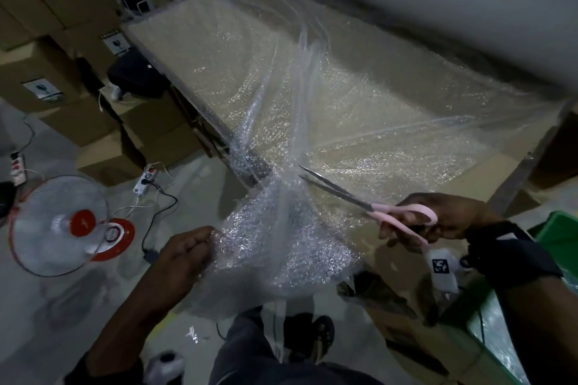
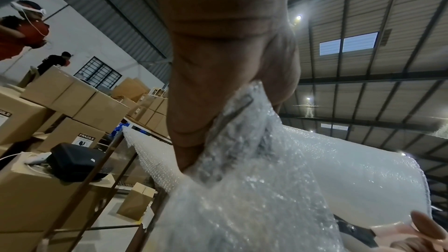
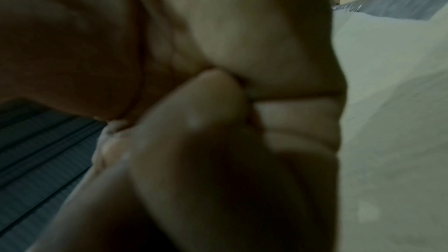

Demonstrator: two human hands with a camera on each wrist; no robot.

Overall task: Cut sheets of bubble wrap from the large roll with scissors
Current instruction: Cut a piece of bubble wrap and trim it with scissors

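The bubble wrap (image 1: 281, 122) lies spread over the table (image 1: 513, 172), its near corner bunched in the left hand (image 1: 184, 256); the right hand (image 1: 444, 219) grips pink-handled scissors (image 1: 372, 200), blades parted at the wrap; a green bin (image 1: 560, 228) beside holds clear plastic

Stacked cardboard boxes (image 1: 47, 25) fill the frame's upper left in a dim warehouse. A red-and-white floor fan (image 1: 62, 222) stands lower left on grey concrete floor (image 1: 194, 191), near a power strip (image 1: 145, 180). Skylights (image 2: 349, 45) break the corrugated roof.

Dim, edges vignetted; right wrist view dark, blurred.
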